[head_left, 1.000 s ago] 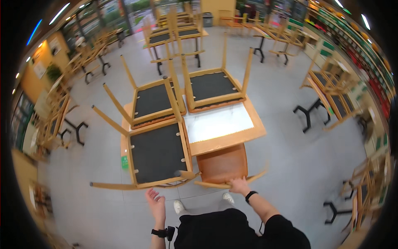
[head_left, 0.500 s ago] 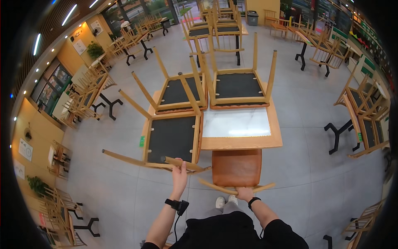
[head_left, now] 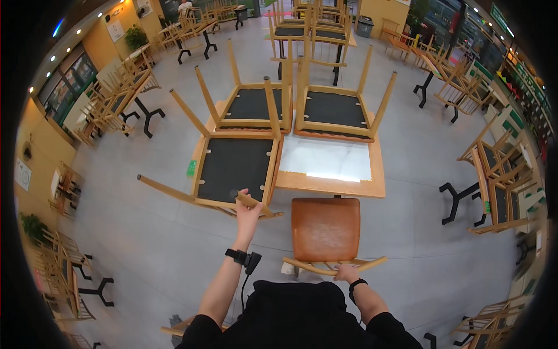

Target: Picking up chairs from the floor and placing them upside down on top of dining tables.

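Upside down on the near left of the table (head_left: 372, 187) lies a wooden chair (head_left: 235, 168) with a dark underside. My left hand (head_left: 249, 210) is closed around one of its legs, close to the leg's end. An upright chair with a brown padded seat (head_left: 325, 230) stands on the floor at the table's near edge. Its curved wooden top rail is gripped by my right hand (head_left: 347, 272). Two more upturned chairs rest on the table's far half, one on the left (head_left: 256, 104) and one on the right (head_left: 336, 109).
Another table with stacked chairs (head_left: 311, 32) stands straight ahead. Tables bearing upturned chairs line the left side (head_left: 125, 96) and the right side (head_left: 500, 174). A grey bin (head_left: 364, 27) is at the back. Part of a chair (head_left: 177, 330) shows behind my left arm.
The brown-seated chair has come back toward me, so more of its seat shows beyond the table edge. My view has shifted slightly. Both hands keep their holds.
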The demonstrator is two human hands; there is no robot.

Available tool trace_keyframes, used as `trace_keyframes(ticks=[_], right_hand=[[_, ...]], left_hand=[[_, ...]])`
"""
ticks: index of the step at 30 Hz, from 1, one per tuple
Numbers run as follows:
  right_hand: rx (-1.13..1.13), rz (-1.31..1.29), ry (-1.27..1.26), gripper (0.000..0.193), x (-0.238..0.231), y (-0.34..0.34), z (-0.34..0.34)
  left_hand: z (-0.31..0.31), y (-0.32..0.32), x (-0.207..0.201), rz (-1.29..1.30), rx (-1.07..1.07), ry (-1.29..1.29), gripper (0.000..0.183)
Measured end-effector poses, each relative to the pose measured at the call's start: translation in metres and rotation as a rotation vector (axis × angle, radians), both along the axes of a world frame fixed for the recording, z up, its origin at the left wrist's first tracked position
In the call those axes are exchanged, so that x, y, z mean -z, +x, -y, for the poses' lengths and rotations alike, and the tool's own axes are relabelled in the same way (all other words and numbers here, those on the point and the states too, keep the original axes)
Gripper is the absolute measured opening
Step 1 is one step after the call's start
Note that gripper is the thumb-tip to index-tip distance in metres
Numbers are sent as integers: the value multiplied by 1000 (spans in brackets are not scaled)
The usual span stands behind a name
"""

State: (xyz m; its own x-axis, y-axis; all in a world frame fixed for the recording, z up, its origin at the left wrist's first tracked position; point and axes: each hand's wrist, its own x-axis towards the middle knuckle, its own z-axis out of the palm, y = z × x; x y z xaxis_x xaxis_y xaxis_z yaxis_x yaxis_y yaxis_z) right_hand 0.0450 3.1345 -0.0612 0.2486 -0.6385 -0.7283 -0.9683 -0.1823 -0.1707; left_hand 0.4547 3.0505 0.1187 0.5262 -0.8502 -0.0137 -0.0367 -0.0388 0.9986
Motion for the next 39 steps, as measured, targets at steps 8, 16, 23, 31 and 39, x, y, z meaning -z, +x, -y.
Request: trace_keyframes(ticks=[8, 16, 23, 31, 39], right_hand=[[-226, 460, -94, 85, 8, 49, 76], [-249, 1276, -490, 67, -245, 298, 154], [-198, 1279, -154, 33, -241, 341, 171], [-141, 1171, -138, 32, -247, 350, 186], [-99, 1199, -149, 28, -252, 343, 179]], left_hand=[[11, 26, 21, 135, -37, -18, 60], [-38, 218, 9, 119, -838, 236, 55], [-21, 304, -26, -295, -391, -25, 58], [-4, 318, -22, -457, -424, -269, 36], [-7, 316, -14, -456, -525, -327, 34]])
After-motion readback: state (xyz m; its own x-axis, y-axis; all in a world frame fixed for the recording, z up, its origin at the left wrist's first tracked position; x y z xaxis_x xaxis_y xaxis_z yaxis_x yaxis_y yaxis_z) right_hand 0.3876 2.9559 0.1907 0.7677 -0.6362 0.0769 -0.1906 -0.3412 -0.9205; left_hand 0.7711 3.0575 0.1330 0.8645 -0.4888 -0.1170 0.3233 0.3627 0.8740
